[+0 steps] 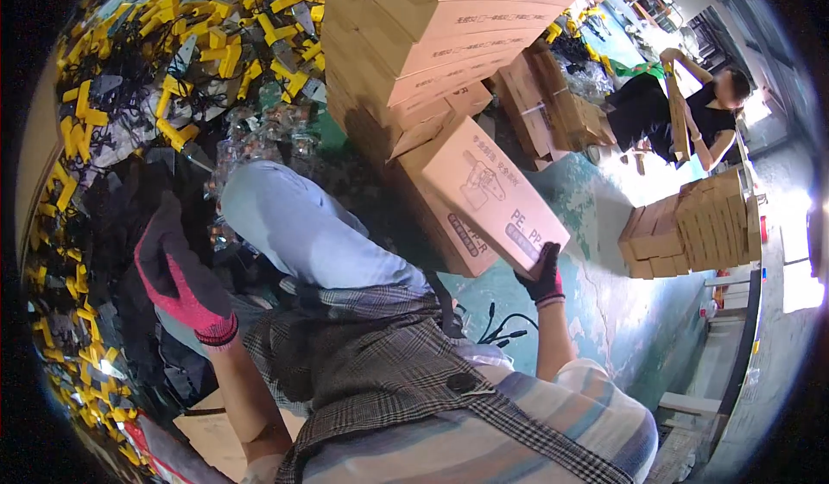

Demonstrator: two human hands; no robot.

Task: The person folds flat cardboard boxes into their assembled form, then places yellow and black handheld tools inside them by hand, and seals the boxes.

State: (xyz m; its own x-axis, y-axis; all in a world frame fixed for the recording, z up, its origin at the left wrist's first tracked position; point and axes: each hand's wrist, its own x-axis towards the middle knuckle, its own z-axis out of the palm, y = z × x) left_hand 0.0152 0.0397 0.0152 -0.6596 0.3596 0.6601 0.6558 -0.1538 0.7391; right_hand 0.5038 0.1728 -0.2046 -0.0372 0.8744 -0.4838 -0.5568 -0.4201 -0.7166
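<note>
Checked apron (389, 372) nearest; right hand (544, 277) fingers grip a tilted box (484, 199); left hand (177, 277), gloved, hangs with fingers loosely curled, holding nothing

- I see a worn green-painted concrete floor (604, 303), cracked and scuffed pale in patches.
- Strong daylight floods in from the upper right and bleaches a bright patch of floor (643, 182).
- A tall stack of tan cardboard cartons (440, 26) rises in the middle at the top.
- A lower pile of small brown cardboard boxes (695, 225) stands to the right, well apart from the tall stack.
- A heap of yellow-and-black plastic parts (173, 61) sprawls across the floor at left.
- Beyond, a seated co-worker in dark clothes (682, 108) sits among more flattened cartons (553, 104).
</note>
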